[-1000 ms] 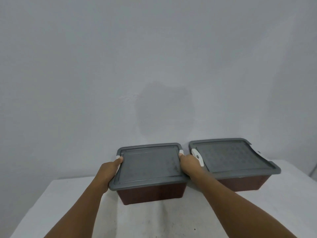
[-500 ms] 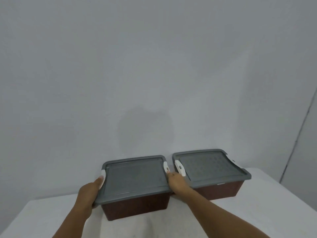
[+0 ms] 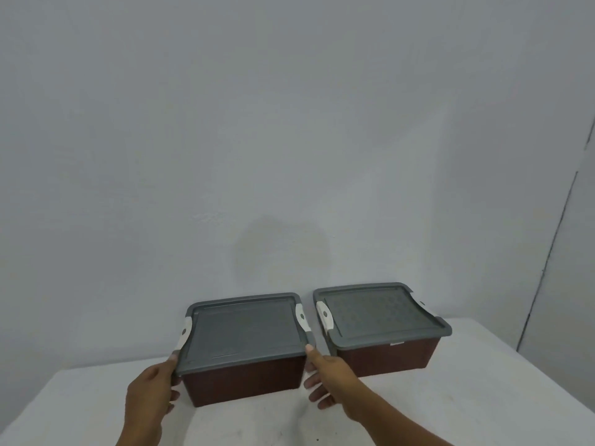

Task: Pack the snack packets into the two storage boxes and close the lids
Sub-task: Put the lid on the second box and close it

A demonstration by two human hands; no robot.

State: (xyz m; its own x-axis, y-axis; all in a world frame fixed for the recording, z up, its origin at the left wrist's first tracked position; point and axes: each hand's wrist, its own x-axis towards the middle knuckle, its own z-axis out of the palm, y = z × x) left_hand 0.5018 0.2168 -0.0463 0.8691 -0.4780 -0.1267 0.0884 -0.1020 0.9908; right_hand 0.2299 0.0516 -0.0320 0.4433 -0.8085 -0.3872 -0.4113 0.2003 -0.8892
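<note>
Pale grey-blue painted wall [image 3: 289,123] filled most of your view, with a soft round shadow [image 3: 280,249] above the boxes and a thin dark vertical line [image 3: 553,252] near its right edge. Below it lay the white table [image 3: 483,397], and both task boxes stood on it close to the wall.

The left brown plastic storage box [image 3: 248,384] sat in front of you. The right brown plastic storage box [image 3: 396,357] stood just beside it, apart by a narrow gap and turned slightly. The left grey rectangular lid [image 3: 244,333] and the right grey rectangular lid [image 3: 376,313] each lay flat on its box. Nothing inside either box could be made out.

Your left grip [image 3: 151,391] held the near left corner of the left box, with the thumb against the lid's rim and the fingers curled in below it toward the brown wall. Your right grip [image 3: 328,378] was relaxed and held nothing. Its thumb tip touched the lid's near right corner, and its fingers spread fairly straight in the gap between the boxes.

White clip latches [image 3: 184,331] lay folded over both short ends of each lid.
</note>
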